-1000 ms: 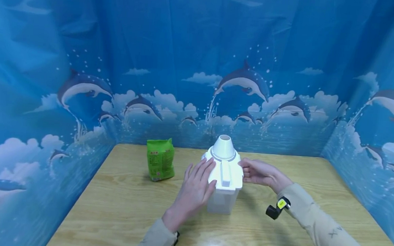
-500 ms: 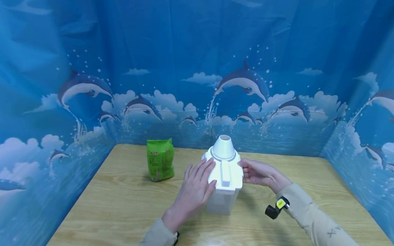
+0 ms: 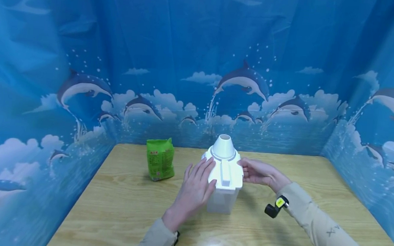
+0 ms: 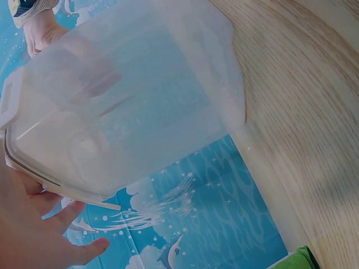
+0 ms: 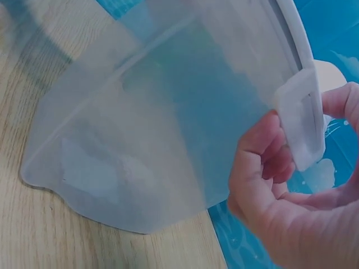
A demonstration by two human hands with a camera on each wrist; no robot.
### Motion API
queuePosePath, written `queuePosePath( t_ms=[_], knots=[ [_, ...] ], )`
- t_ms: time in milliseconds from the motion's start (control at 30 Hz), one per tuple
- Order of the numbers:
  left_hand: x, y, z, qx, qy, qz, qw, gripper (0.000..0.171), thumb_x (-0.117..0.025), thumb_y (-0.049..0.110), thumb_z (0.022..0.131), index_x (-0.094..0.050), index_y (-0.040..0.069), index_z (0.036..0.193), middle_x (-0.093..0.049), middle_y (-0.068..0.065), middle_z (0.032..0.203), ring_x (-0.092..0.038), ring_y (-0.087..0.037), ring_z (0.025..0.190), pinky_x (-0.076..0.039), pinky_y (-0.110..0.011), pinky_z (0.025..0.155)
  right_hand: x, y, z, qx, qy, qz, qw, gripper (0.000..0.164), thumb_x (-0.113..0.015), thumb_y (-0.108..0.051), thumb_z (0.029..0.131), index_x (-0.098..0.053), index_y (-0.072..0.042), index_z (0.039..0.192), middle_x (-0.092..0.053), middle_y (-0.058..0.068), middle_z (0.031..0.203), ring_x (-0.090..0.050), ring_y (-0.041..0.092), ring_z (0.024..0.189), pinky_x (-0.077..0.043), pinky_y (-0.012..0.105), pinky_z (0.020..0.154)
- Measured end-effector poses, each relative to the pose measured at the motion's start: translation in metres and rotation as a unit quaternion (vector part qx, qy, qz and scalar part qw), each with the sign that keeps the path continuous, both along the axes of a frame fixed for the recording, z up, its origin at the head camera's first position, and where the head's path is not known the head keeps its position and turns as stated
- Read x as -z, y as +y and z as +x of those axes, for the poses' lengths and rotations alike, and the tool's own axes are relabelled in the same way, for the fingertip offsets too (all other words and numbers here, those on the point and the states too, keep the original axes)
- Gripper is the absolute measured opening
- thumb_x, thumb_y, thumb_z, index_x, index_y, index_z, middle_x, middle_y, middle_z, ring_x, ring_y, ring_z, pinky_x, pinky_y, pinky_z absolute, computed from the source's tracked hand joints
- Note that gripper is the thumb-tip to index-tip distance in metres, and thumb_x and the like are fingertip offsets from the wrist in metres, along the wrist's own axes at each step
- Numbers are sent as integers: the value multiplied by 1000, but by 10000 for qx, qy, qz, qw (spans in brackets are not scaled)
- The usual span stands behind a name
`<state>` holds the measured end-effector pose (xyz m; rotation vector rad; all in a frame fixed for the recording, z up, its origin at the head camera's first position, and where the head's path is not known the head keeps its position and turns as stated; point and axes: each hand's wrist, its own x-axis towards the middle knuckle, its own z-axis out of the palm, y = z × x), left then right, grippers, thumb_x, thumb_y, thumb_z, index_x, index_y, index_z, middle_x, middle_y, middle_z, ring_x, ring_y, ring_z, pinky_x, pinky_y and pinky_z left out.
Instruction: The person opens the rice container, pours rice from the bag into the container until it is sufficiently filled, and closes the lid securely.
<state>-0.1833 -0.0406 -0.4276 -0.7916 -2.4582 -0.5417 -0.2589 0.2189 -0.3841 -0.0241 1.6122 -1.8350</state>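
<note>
A translucent storage container (image 3: 221,201) stands upright on the table, bearing a white lid (image 3: 216,173) topped by a white cone-shaped piece with a hole at its tip. My left hand (image 3: 193,191) rests on the lid's left edge, fingers extended and thumb near the front corner. In the left wrist view, some fingertips of that hand (image 4: 33,230) are hidden behind the lid. On the other side my right hand (image 3: 258,172) pinches a white side clip (image 5: 300,120). Its thumb lies above the clip and its curled fingers are underneath, as the right wrist view shows.
A green printed bag (image 3: 160,159) stands on the table left of the container. The wooden table (image 3: 119,205) meets a blue dolphin-print curtain (image 3: 174,60) at the back and sides.
</note>
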Motion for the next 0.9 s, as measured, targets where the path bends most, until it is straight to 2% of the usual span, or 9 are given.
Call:
queuePosePath(
  t_ms=[200,433,533,667,767,900],
  knots=[
    [-1,0,0,-1,3,40,10000,55,-32,39,109,-39,7,154,-36,-7,162,-33,-29,148,-27,-63,117,-3,-3,3,337,70,174,9993,32,-49,-16,102,-46,-2,130,-63,5,101,-63,11,87,-58,23,79],
    [-1,0,-1,-11,15,-11,10000,55,-32,39,109,-40,8,154,-37,-7,162,-33,-28,148,-29,-64,116,-1,-2,6,449,216,312,9983,32,-50,-18,103,-48,-1,130,-63,6,103,-63,13,85,-56,22,76],
    [-1,1,-1,-20,5,-30,10000,55,-31,40,109,-40,8,154,-37,-7,162,-33,-28,148,-29,-64,116,1,-1,7,503,265,399,9976,42,-52,-18,103,-44,4,137,-62,6,106,-63,14,86,-57,22,78],
    [0,1,-1,-14,38,-23,10000,56,-31,41,110,-41,8,153,-37,-7,161,-34,-29,148,-29,-64,116,2,-1,9,646,412,624,9951,64,-55,-24,103,-29,8,151,-59,16,127,-66,14,95,-58,27,89],
    [0,1,0,-18,31,-28,10000,55,-31,40,109,-41,8,153,-37,-7,161,-34,-28,148,-29,-63,116,2,-1,12,772,614,925,9908,78,-59,-31,103,-19,10,155,-45,27,146,-66,17,104,-56,33,97],
    [-1,0,1,-55,-121,-47,9999,56,-32,40,109,-39,9,155,-35,-6,163,-32,-27,149,-27,-63,118,2,-3,19,955,1029,1390,9803,86,-62,-41,101,-17,5,158,-38,29,152,-62,23,113,-54,37,100]
  ],
)
